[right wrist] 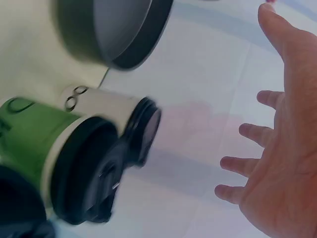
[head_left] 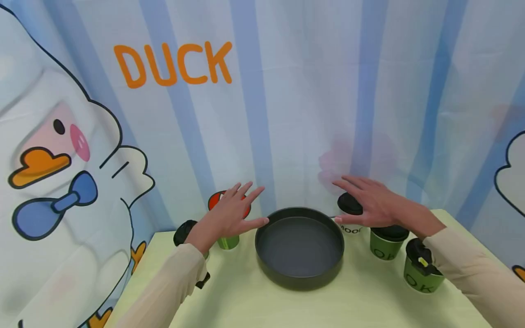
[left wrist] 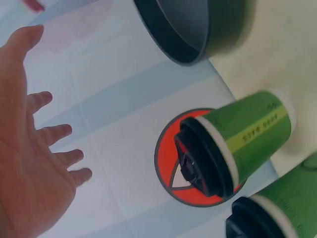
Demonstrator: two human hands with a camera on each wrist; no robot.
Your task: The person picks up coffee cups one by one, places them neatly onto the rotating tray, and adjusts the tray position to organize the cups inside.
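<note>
Both hands are raised over the table with fingers spread and nothing in them. My left hand (head_left: 224,217) is above the left side, overlapping a green paper cup (head_left: 228,243) in the head view. My right hand (head_left: 378,203) hovers on the other side, overlapping the black lid of a white cup (head_left: 350,228). Between them a round dark grey pan (head_left: 299,248) sits on the table. In the left wrist view, the green cup with its black lid (left wrist: 205,156) shows apart from the hand. The right wrist view shows another green cup (right wrist: 37,136) beside the white one.
Two green lidded cups (head_left: 385,246) (head_left: 422,275) stand at the right of the pale yellow table (head_left: 254,310). Another black-lidded cup (head_left: 183,231) is partly hidden behind the left wrist. A striped blue-and-white curtain (head_left: 303,114) with duck drawings hangs behind.
</note>
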